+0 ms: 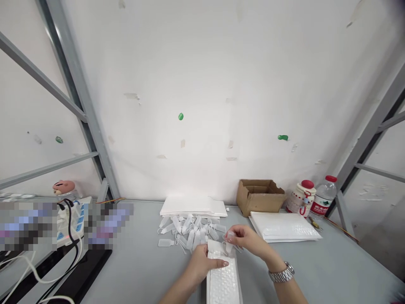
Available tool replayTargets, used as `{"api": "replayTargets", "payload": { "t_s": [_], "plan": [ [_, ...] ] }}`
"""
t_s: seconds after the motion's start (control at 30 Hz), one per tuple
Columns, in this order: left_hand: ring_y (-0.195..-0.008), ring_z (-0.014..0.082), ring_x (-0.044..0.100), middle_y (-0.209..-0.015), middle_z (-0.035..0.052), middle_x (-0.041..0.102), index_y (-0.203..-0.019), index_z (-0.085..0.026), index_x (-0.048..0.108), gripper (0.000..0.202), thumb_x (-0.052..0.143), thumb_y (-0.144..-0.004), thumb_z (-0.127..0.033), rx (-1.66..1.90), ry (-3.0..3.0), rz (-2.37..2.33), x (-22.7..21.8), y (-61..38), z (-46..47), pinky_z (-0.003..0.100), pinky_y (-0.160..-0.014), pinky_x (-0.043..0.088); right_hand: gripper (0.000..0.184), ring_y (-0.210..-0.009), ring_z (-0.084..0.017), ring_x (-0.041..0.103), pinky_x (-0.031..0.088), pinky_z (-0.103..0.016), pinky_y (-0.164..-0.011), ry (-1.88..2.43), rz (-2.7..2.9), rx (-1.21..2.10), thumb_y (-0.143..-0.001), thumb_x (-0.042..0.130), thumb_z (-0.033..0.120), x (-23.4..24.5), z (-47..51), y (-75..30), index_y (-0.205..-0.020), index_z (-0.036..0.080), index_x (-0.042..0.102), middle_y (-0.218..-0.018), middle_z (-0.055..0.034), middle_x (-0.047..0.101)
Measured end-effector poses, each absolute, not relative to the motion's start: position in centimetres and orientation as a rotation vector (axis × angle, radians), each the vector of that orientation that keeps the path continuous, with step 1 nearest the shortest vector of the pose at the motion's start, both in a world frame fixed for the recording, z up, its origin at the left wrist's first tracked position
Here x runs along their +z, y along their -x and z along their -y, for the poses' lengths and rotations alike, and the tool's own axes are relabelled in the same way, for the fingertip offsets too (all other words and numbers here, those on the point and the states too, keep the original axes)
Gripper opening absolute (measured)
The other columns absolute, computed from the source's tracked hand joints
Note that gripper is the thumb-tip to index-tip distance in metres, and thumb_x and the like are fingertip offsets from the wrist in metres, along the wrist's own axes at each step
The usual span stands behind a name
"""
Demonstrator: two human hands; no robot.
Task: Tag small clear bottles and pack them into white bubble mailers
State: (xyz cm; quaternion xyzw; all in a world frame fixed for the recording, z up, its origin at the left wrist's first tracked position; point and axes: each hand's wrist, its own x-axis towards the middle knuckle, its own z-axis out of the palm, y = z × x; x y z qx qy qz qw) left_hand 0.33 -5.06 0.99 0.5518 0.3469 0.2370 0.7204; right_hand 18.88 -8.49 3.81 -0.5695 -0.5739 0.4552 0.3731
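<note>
My left hand (205, 265) grips a narrow white bubble mailer (223, 280), its thumb lying across the front near the top end. The mailer points away from me and rises from the near edge of the view. Just above its top right corner, my right hand (242, 240) pinches a small translucent white plastic piece with a thin loop (230, 245). Whether that piece touches the mailer I cannot tell. Beyond both hands lies a loose pile of similar looped translucent pieces (190, 232) on the grey table.
Behind the pile is a stack of flat white mailers (193, 207). An open cardboard box (261, 198) stands at back right, with more bubble mailers (284, 227) before it. A decorated jar (302, 198) and water bottle (324, 198) stand farther right. A power strip (71, 223) with cables sits left.
</note>
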Motion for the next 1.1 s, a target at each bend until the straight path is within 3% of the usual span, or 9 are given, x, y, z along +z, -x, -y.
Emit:
{"api": "replayTargets", "payload": {
  "t_s": [0.13, 0.23, 0.33, 0.4, 0.53, 0.73, 1.0, 1.1],
  "plan": [
    [-0.068, 0.0189, 0.058, -0.069, 0.0025, 0.066, -0.072, -0.012, 0.067, 0.046, 0.081, -0.038, -0.038, 0.563, -1.216, -0.775, 0.6, -0.5, 4.9, 0.027, -0.067, 0.040, 0.036, -0.053, -0.008, 0.044, 0.036, -0.022, -0.051, 1.420, 1.463, 1.158, -0.069, 0.063, 0.050, 3.9, 8.6, -18.9, -0.070, 0.014, 0.064, -0.062, 0.0029, 0.048],
    [-0.053, 0.0130, 0.047, -0.051, -0.0018, 0.054, -0.055, -0.014, 0.060, 0.044, 0.072, -0.048, -0.055, 0.645, -1.218, -0.862, 0.0, -0.6, 4.6, 0.024, -0.055, 0.033, 0.041, -0.061, -0.011, 0.051, 0.045, -0.025, -0.058, 1.409, 1.449, 1.152, -0.064, 0.064, 0.056, 3.8, 8.6, -18.5, -0.068, 0.015, 0.064, -0.078, -0.0004, 0.051],
    [-0.045, 0.0099, 0.035, -0.043, -0.0051, 0.039, -0.047, -0.017, 0.049, 0.052, 0.059, -0.055, -0.067, 0.727, -1.183, -0.924, -0.4, -0.6, 4.3, 0.023, -0.049, 0.024, 0.044, -0.064, -0.013, 0.055, 0.049, -0.029, -0.063, 1.393, 1.411, 1.150, -0.062, 0.064, 0.059, 3.8, 8.4, -18.0, -0.067, 0.016, 0.061, -0.078, -0.0010, 0.053],
    [-0.047, 0.0100, 0.035, -0.045, -0.0050, 0.040, -0.050, -0.017, 0.050, 0.052, 0.058, -0.056, -0.068, 0.766, -1.149, -0.907, -0.4, -0.6, 4.2, 0.023, -0.049, 0.023, 0.045, -0.063, -0.015, 0.059, 0.049, -0.031, -0.064, 1.378, 1.362, 1.201, -0.063, 0.063, 0.060, 3.9, 8.4, -17.7, -0.071, 0.016, 0.059, -0.071, -0.0003, 0.056],
    [-0.049, 0.0105, 0.037, -0.048, -0.0035, 0.045, -0.054, -0.016, 0.053, 0.052, 0.058, -0.057, -0.067, 0.818, -1.096, -0.876, -0.1, -0.5, 4.3, 0.023, -0.051, 0.026, 0.046, -0.060, -0.017, 0.063, 0.049, -0.032, -0.063, 1.343, 1.309, 1.358, -0.067, 0.057, 0.062, 3.9, 8.5, -17.3, -0.075, 0.016, 0.052, -0.063, -0.0008, 0.062],
    [-0.054, 0.0131, 0.044, -0.053, -0.0011, 0.053, -0.060, -0.014, 0.059, 0.049, 0.057, -0.062, -0.063, 0.826, -1.086, -0.778, -0.7, -0.9, 4.8, 0.025, -0.056, 0.033, 0.043, -0.055, -0.015, 0.060, 0.043, -0.028, -0.058, 1.440, 1.409, 1.334, -0.074, 0.051, 0.060, 3.6, 8.9, -17.2, -0.070, 0.018, 0.048, -0.055, 0.0005, 0.063],
    [-0.053, 0.0123, 0.042, -0.052, -0.0021, 0.052, -0.059, -0.015, 0.060, 0.050, 0.057, -0.061, -0.065, 0.885, -1.116, -0.893, -1.0, -0.8, 4.4, 0.023, -0.054, 0.031, 0.040, -0.041, -0.009, 0.044, 0.031, -0.023, -0.047, 1.505, 1.319, 1.142, -0.068, 0.060, 0.057, 1.9, 7.8, -15.9, -0.076, 0.020, 0.047, -0.044, 0.0072, 0.054],
    [-0.055, 0.0136, 0.044, -0.053, -0.0015, 0.054, -0.061, -0.015, 0.061, 0.052, 0.056, -0.060, -0.066, 0.909, -1.126, -0.919, -0.8, -0.7, 4.4, 0.023, -0.055, 0.031, 0.040, -0.045, -0.009, 0.046, 0.030, -0.022, -0.048, 1.425, 1.368, 1.144, -0.064, 0.065, 0.055, 2.3, 7.8, -15.5, -0.073, 0.019, 0.050, -0.048, 0.0066, 0.054]
  ]
}}
